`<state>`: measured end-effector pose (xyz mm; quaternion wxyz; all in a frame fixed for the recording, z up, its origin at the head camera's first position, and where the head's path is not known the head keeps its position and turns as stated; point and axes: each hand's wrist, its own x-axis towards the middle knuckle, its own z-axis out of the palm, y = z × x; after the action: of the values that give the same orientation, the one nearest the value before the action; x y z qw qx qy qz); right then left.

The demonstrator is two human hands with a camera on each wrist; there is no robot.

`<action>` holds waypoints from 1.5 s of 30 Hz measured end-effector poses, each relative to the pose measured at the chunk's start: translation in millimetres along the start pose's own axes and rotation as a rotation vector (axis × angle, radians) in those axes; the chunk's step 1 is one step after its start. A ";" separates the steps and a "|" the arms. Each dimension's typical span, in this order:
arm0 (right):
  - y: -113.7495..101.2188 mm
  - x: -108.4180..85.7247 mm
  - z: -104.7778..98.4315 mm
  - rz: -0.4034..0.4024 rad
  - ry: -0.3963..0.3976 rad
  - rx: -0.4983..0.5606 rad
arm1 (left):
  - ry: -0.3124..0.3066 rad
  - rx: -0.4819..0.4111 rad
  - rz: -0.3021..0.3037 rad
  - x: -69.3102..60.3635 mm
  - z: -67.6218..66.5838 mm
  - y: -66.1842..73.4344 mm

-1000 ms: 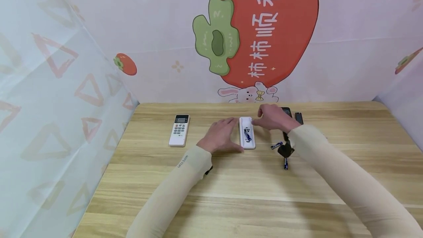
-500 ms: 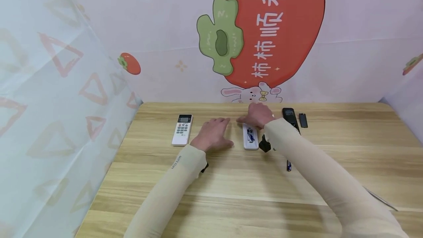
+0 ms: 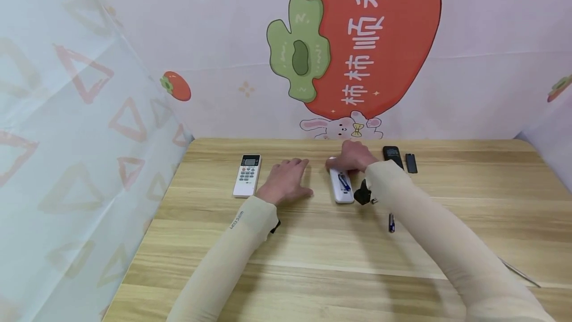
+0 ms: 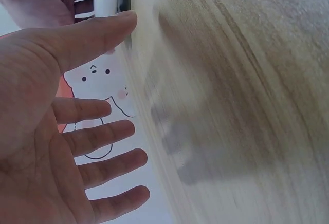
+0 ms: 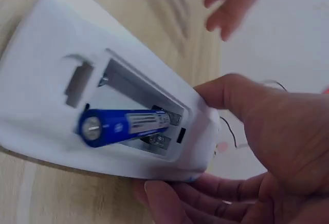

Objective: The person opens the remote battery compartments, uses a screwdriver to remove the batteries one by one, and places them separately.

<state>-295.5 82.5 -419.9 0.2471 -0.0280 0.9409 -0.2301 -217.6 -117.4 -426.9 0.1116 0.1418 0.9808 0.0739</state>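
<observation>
My right hand [image 3: 354, 156] grips the far end of a white remote control [image 5: 51, 80], thumb on one side and fingers on the other. Its battery compartment [image 5: 128, 90] faces up without a cover. A blue battery [image 5: 126, 126] sits slantwise in it, one end inside and the other sticking out. The head view shows this battery [image 3: 343, 182] too. My left hand [image 3: 286, 181] is apart from the remote, on its left. In the left wrist view its fingers [image 4: 110, 165] are spread and hold nothing.
A second white remote [image 3: 247, 176] with a small screen lies left. To the right are a black remote [image 3: 393, 157], partly hidden by the sleeve, and a black cover [image 3: 411, 163]. A loose battery [image 3: 391, 223] and a thin metal rod [image 3: 518, 271] lie nearer.
My left hand has drawn away leftward from the white remote. The right hand has come over its far end and taken hold, and the remote now sits at a slightly different angle.
</observation>
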 end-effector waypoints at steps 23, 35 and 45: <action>53.8 -8.9 -30.2 -0.140 -0.160 0.246 | 0.018 -0.003 0.026 1.1 0.9 4.0; 72.4 -10.4 -37.6 -0.257 -0.289 0.398 | 0.018 -0.007 0.029 1.8 1.4 4.8; 83.9 -12.7 -42.3 -0.348 -0.402 0.533 | 0.012 -0.001 0.032 2.4 2.0 5.4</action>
<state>-299.4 177.2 -419.0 0.3827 -0.1666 0.7619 -0.4953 -217.9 -111.4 -428.4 0.1045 0.1567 0.9791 0.0772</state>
